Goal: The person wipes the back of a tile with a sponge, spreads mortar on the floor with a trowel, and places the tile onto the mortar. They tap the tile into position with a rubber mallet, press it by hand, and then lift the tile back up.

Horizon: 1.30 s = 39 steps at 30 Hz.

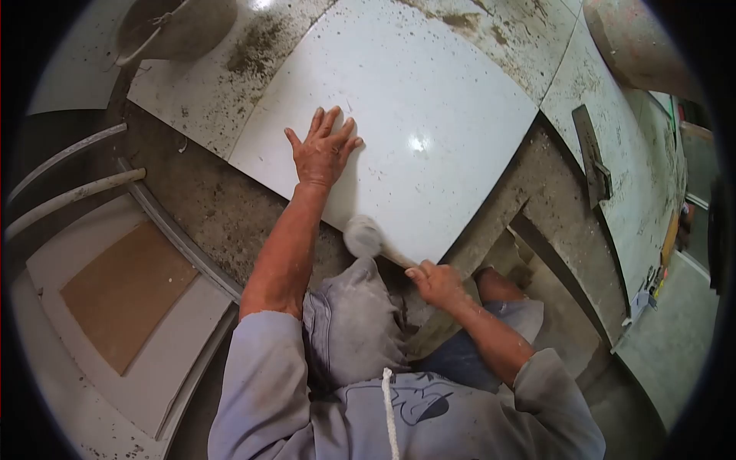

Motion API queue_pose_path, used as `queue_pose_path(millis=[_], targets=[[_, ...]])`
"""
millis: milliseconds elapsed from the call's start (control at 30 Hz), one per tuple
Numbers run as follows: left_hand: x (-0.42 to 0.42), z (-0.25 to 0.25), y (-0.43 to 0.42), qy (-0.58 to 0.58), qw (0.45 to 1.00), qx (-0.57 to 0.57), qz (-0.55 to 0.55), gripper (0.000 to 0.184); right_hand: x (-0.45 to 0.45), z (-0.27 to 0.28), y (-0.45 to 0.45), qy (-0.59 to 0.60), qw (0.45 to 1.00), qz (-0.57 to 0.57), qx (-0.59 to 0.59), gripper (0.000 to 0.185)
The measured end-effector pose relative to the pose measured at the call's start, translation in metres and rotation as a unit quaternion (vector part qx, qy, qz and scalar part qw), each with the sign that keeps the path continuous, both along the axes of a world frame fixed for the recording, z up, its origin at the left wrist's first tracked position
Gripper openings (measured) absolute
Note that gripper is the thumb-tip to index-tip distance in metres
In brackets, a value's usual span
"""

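A large white tile [429,107] lies at the centre, dotted with small specks of dirt. My left hand [320,155] rests on its left part, palm down with the fingers spread. Wrapped round the handle of a mallet is my right hand [438,284], beside the tile's near corner. The mallet's pale round head [363,236] is slightly blurred and is at the tile's near left edge, below my left hand. From this view I cannot tell whether the mallet head touches the tile.
A bucket [184,34] stands at the upper left, another container [640,46] at the upper right. A flat trowel [589,157] lies on the right-hand tiles. Curved metal bars [180,234] and a brown board [129,295] are at the left. Bare rough floor [215,207] borders the tile.
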<state>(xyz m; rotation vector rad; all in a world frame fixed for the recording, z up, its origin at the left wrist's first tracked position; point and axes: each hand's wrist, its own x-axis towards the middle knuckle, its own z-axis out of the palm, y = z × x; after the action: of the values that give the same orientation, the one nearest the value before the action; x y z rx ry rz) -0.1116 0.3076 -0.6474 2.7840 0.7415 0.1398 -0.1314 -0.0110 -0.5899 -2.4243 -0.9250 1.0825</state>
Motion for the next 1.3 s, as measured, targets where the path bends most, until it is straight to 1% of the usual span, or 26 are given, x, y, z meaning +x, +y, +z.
queue_pose_path(millis=[33,100,167,267,333,367,433,500,567,633,667,700,767,800,833,867,900,933,967,1000,1033,1067,1167,1200,1233,1300], targets=[[0.005,0.003,0.007,-0.003,1.0,0.007,0.003,0.038,0.006,-0.001,0.011,-0.003,1.0,0.003,0.007,0.05],[0.003,0.008,0.005,0.034,0.999,-0.014,-0.009,0.041,0.002,0.005,0.015,0.022,0.997,0.03,0.074,0.049],[0.003,0.009,0.0,0.051,0.998,-0.032,-0.002,0.041,-0.002,-0.002,0.006,0.015,0.998,0.008,0.054,0.048],[0.007,0.006,0.003,0.06,0.998,0.008,-0.006,0.045,0.006,-0.006,-0.01,-0.009,1.0,-0.024,0.002,0.045],[0.007,0.005,0.002,0.064,0.998,0.013,-0.009,0.046,0.01,-0.002,-0.038,0.007,0.994,-0.082,0.072,0.045],[0.007,0.005,0.0,0.069,0.997,0.02,-0.006,0.047,0.014,-0.002,-0.05,0.004,0.994,-0.087,0.067,0.045],[0.011,0.005,0.002,0.06,0.998,0.023,-0.019,0.046,0.021,-0.007,-0.068,0.02,0.989,-0.145,0.011,0.045],[0.007,0.003,0.0,0.088,0.995,0.044,-0.02,0.047,0.026,0.0,-0.07,0.025,0.982,-0.18,0.046,0.046],[0.008,0.003,0.002,0.074,0.996,0.048,-0.035,0.049,0.026,-0.003,-0.08,0.027,0.972,-0.218,0.082,0.046],[0.012,0.006,0.001,0.08,0.997,0.014,-0.016,0.052,0.023,-0.024,-0.093,-0.026,0.978,-0.208,0.01,0.049],[0.019,0.011,-0.001,0.112,0.994,0.0,0.003,0.054,0.035,-0.022,-0.089,-0.041,0.976,-0.213,0.02,0.049],[0.022,0.008,-0.008,0.103,0.995,0.003,-0.01,0.054,0.033,-0.016,-0.088,-0.034,0.977,-0.21,0.002,0.051],[0.044,0.006,-0.024,0.104,0.991,0.015,0.084,0.057,0.033,-0.007,-0.089,-0.037,0.975,-0.217,-0.013,0.053],[0.06,0.008,-0.036,0.153,0.982,-0.004,0.114,0.068,0.028,-0.006,-0.089,-0.012,0.975,-0.222,-0.023,0.053],[0.077,0.012,-0.046,0.145,0.983,0.0,0.111,0.068,0.026,-0.007,-0.087,0.014,0.974,-0.225,-0.031,0.054],[0.095,0.01,-0.053,0.158,0.97,-0.038,0.179,0.075,0.027,-0.009,-0.087,0.068,0.97,-0.232,-0.029,0.055],[0.11,0.008,-0.056,0.172,0.951,-0.078,0.244,0.082,0.026,-0.01,-0.087,0.063,0.969,-0.237,-0.024,0.055],[0.123,0.003,-0.053,0.161,0.943,-0.116,0.269,0.086,0.029,-0.007,-0.084,0.115,0.964,-0.239,0.0,0.056],[0.134,-0.004,-0.049,0.156,0.945,-0.117,0.263,0.086,0.034,-0.006,-0.082,0.167,0.956,-0.24,0.023,0.057],[0.143,-0.012,-0.046,0.125,0.942,-0.086,0.3,0.086,0.038,-0.005,-0.08,0.217,0.938,-0.267,0.034,0.055],[0.151,-0.019,-0.048,0.096,0.935,-0.057,0.336,0.086,0.047,0.006,-0.073,0.215,0.937,-0.274,0.031,0.055],[0.159,-0.021,-0.05,0.108,0.928,-0.024,0.356,0.085,0.058,0.018,-0.064,0.211,0.932,-0.29,0.052,0.054],[0.159,-0.025,-0.05,0.081,0.934,-0.007,0.348,0.084,0.087,0.02,-0.04,0.215,0.899,-0.367,0.105,0.049],[0.16,-0.022,-0.05,0.095,0.933,-0.008,0.348,0.083,0.105,0.027,-0.028,0.168,0.897,-0.374,0.165,0.049],[0.166,-0.021,-0.048,0.09,0.931,0.002,0.353,0.083,0.132,0.027,-0.013,0.172,0.897,-0.368,0.176,0.049],[0.165,-0.023,-0.048,0.12,0.925,-0.01,0.359,0.082,0.167,0.027,0.005,0.076,0.872,-0.411,0.255,0.049]])
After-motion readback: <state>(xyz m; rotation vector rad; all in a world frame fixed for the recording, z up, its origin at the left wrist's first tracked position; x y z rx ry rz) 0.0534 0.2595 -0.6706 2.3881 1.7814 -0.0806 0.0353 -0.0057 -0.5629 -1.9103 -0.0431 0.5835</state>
